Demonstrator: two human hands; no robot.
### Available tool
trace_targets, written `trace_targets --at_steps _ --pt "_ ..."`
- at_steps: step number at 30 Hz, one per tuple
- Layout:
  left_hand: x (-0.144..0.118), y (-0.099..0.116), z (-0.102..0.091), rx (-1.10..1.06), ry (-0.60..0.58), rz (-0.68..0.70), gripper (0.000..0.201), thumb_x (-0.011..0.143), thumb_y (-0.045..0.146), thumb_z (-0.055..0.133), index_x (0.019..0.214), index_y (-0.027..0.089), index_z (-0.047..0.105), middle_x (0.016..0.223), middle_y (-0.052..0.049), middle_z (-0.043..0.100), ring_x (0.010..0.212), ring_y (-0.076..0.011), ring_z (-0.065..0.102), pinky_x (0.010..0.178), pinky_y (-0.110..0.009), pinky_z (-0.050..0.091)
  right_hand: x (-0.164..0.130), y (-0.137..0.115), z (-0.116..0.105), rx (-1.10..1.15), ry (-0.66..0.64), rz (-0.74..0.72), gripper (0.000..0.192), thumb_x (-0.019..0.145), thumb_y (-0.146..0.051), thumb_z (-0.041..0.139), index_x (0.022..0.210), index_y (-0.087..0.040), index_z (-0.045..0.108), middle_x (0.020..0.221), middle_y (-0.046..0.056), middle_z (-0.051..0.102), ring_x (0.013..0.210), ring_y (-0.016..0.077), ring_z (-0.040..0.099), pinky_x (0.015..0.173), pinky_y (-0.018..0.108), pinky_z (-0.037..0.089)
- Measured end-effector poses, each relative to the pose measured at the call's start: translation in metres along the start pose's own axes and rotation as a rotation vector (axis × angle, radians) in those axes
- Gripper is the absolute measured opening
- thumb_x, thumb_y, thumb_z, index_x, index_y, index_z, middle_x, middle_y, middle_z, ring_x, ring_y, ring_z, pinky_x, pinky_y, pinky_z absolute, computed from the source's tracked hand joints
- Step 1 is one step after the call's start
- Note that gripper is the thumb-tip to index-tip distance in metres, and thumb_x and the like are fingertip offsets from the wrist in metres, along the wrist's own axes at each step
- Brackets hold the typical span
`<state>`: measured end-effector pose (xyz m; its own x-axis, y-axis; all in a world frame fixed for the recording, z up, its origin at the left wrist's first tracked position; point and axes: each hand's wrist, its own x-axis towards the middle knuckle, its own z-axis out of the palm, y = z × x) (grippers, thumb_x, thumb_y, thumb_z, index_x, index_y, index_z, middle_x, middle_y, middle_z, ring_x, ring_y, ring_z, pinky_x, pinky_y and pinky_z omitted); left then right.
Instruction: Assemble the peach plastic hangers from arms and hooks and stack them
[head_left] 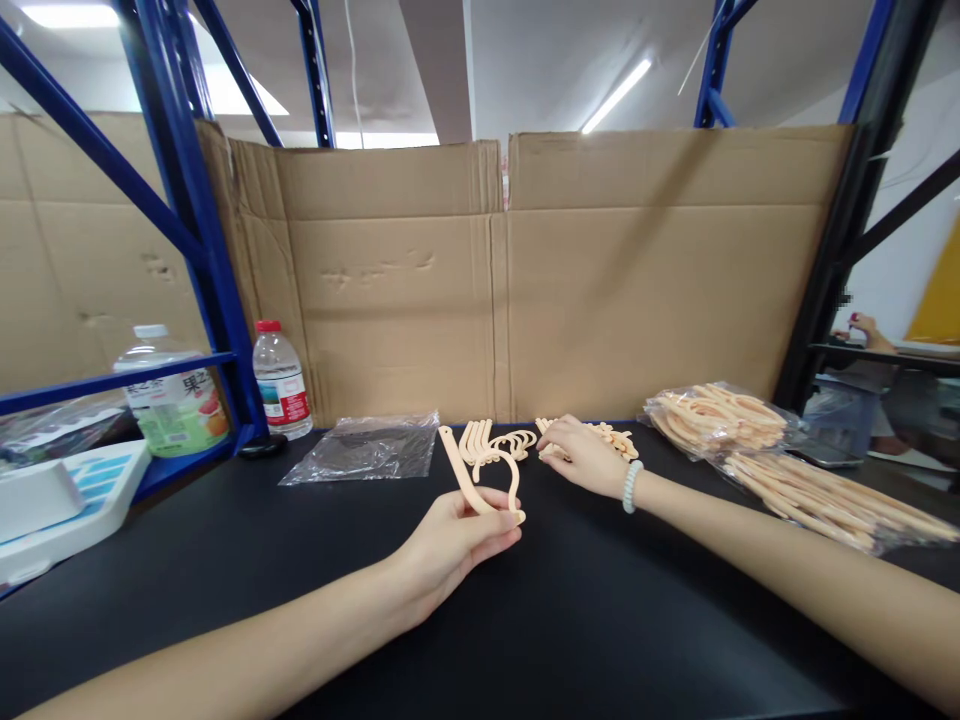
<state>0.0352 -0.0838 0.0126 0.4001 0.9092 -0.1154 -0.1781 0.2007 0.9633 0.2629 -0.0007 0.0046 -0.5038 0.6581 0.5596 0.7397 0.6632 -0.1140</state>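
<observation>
My left hand [457, 545] is closed around a beige plastic hook-shaped piece [459, 470], which looks like part of a clothes hanger. Its straight arm points up and left, and its curved hook arches to the right above my fingers. Further back on the black table, my right hand [581, 455], with a pale bead bracelet [632, 487] at the wrist, reaches into a pile of small beige parts [619, 440]. Its fingers are bent down among them, and what they pinch is hidden. Between the hands lies a row of similar hook pieces [476, 438].
A flat clear plastic bag [367, 447] lies back left, near a red-capped water bottle [281, 385]. Bagged beige rings [712, 418] and bagged long beige pieces [817, 490] rest at right. Cardboard [397, 300] walls the back, between blue posts [202, 230]. Another person's hand [870, 330] shows far right.
</observation>
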Motion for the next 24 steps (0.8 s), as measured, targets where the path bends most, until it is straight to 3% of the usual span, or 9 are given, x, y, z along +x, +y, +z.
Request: trace_targets --at_steps 4,8,13,17,20,22,24 --pt "0.001 0.000 -0.001 -0.011 -0.007 -0.015 0.019 0.064 0.018 0.081 0.079 0.013 0.070 0.087 -0.005 0.064 0.089 -0.0135 0.061 0.088 -0.023 0.051 0.008 0.008 0.011 -0.079 -0.109 0.004 0.012 0.082 -0.015 0.057 0.089 -0.014 0.066 0.091 0.011 0.065 0.097 0.0251 0.053 0.088 0.038 0.041" --pt "0.002 -0.001 -0.002 -0.022 -0.009 -0.025 0.021 0.063 0.019 0.082 0.080 0.013 0.072 0.091 -0.006 0.066 0.091 -0.0145 0.061 0.088 -0.023 0.050 0.011 0.014 0.019 -0.038 -0.121 0.043 0.016 0.082 -0.009 0.052 0.080 -0.014 0.068 0.086 0.011 0.066 0.090 0.0223 0.056 0.086 0.036 0.041" --pt "0.003 -0.001 -0.003 -0.034 -0.027 -0.027 0.021 0.060 0.017 0.083 0.078 0.013 0.072 0.089 -0.006 0.066 0.087 -0.0137 0.062 0.086 -0.023 0.051 0.015 0.019 0.017 0.095 -0.047 0.140 0.015 0.078 -0.009 0.056 0.072 -0.017 0.067 0.076 0.007 0.066 0.086 0.0213 0.058 0.081 0.033 0.043" --pt "0.003 -0.001 -0.003 -0.072 -0.029 -0.027 0.020 0.059 0.014 0.083 0.076 0.012 0.072 0.089 -0.006 0.066 0.084 -0.0125 0.062 0.083 -0.022 0.052 0.019 0.020 0.006 0.249 0.071 0.231 0.020 0.087 -0.021 0.046 0.086 -0.017 0.065 0.071 0.004 0.066 0.064 0.0156 0.061 0.067 0.030 0.047" --pt "0.004 -0.001 -0.004 -0.084 -0.034 -0.026 0.020 0.060 0.013 0.083 0.076 0.012 0.072 0.089 -0.006 0.066 0.083 -0.0117 0.062 0.083 -0.021 0.052 0.016 0.007 -0.008 0.503 0.172 0.296 0.027 0.090 -0.033 0.041 0.095 -0.015 0.060 0.083 0.007 0.067 0.061 0.0138 0.064 0.059 0.028 0.050" --pt "0.004 -0.002 -0.004 -0.078 -0.043 -0.026 0.020 0.060 0.014 0.083 0.078 0.011 0.072 0.088 -0.006 0.066 0.081 -0.0108 0.062 0.081 -0.020 0.051 0.008 -0.010 -0.020 0.801 0.237 0.348 0.029 0.086 -0.041 0.051 0.095 -0.014 0.060 0.092 0.009 0.067 0.071 0.0156 0.066 0.065 0.030 0.052" --pt "0.005 -0.002 -0.004 -0.072 -0.052 -0.027 0.022 0.061 0.015 0.083 0.079 0.011 0.072 0.085 -0.005 0.066 0.077 -0.0096 0.062 0.079 -0.018 0.051 -0.003 -0.032 -0.030 0.998 0.233 0.395 0.033 0.079 -0.044 0.063 0.095 -0.015 0.063 0.086 0.007 0.067 0.077 0.0163 0.064 0.073 0.032 0.051"
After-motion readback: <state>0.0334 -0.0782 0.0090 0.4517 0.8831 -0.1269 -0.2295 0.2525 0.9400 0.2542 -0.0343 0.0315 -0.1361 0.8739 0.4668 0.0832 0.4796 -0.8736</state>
